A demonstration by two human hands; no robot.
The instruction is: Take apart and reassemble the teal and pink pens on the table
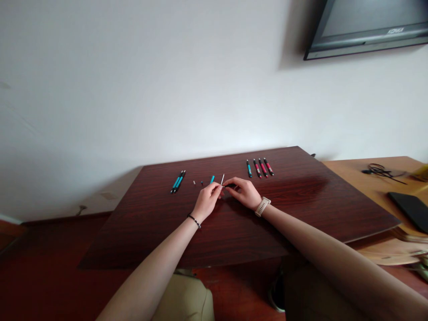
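Two blue pens (178, 181) lie on the dark counter (150, 223). The left hand (207, 200) pinches a thin white stick (222, 179). The right hand (243, 191) has fingers closed on a small dark piece (230, 185). Four pens (260, 168) lie farther right.

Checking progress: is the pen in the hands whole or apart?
Apart: the hands hold a thin refill; loose bits lie on the table.

screen (368, 26) | lower bezel | small pale logo, too blurred to read
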